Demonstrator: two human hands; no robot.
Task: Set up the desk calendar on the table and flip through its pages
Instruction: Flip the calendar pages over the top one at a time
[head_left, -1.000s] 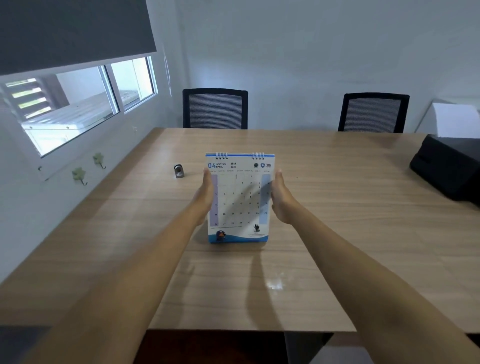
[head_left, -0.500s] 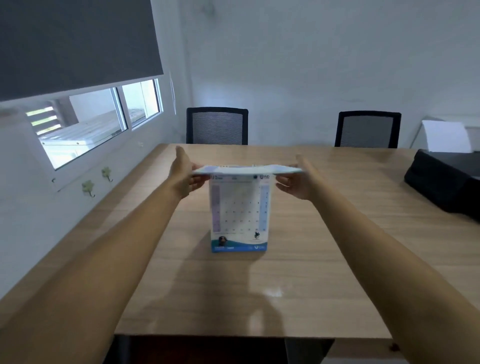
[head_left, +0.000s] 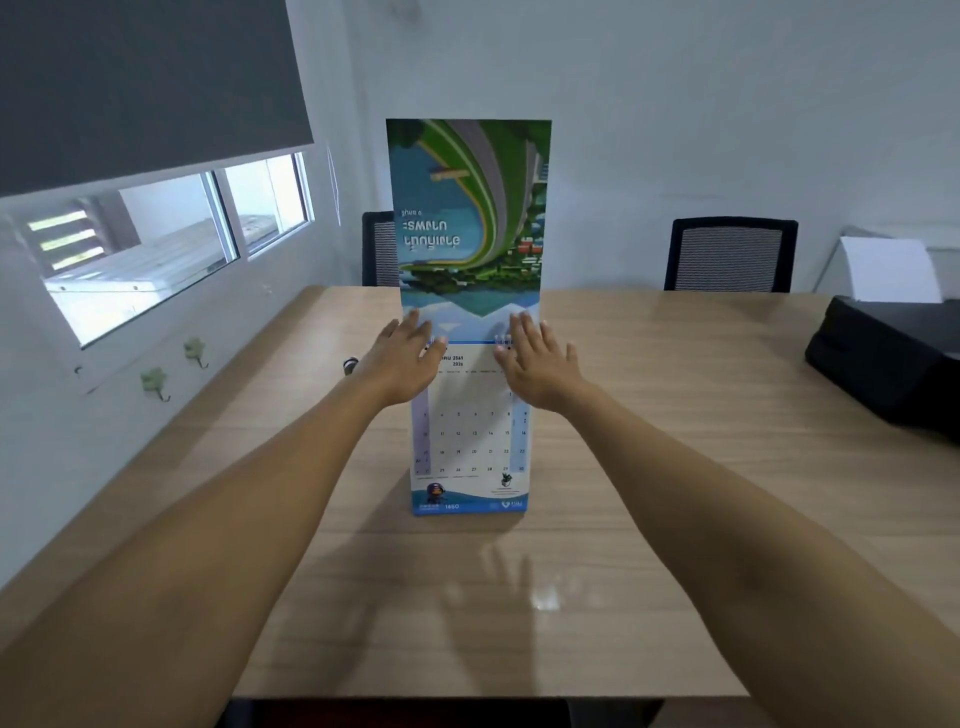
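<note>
Flipped from level to upright, the illustrated page (head_left: 467, 218) stands above the desk calendar (head_left: 470, 441) spiral, left hand (head_left: 402, 364) and right hand (head_left: 537, 366) spread flat, fingers splayed, gripping nothing.

Open worktop all around, one tall thing dead ahead

The calendar (head_left: 470, 415) with its raised page (head_left: 467, 218) blocks my forward reach; bare worktop (head_left: 649, 467) lies either side and in front. A black case (head_left: 888, 358) crowds the far right, a small object (head_left: 350, 365) sits just left.
</note>
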